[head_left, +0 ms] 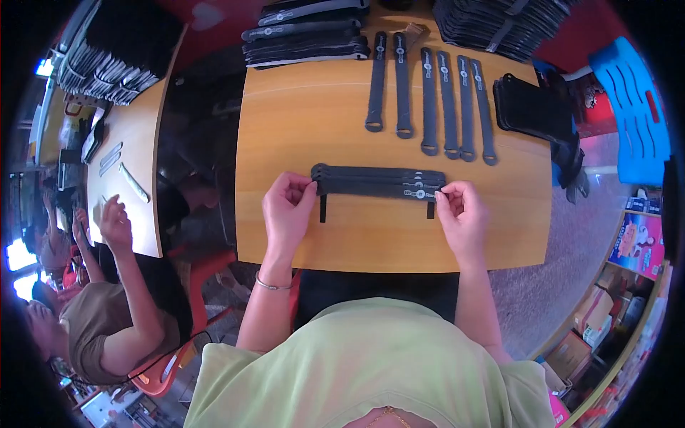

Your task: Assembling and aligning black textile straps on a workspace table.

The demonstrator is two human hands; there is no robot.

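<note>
Overlapping stack of flat dark-grey fabric straps [378, 182] sits toward the front edge of the light-brown wooden bench [514, 221]. Left hand [289, 203] pinches the looped end, right hand [460, 214] the printed end; I'd guess to keep it square. Short black strips [322, 210] jut out nearside, maybe guides. Six loose grey straps [448, 107] toward far-right corner; black bundles [307, 50] crowd far-left corner.

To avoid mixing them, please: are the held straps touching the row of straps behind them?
Apart: the head view shows bare table between the held straps and the row.
</note>
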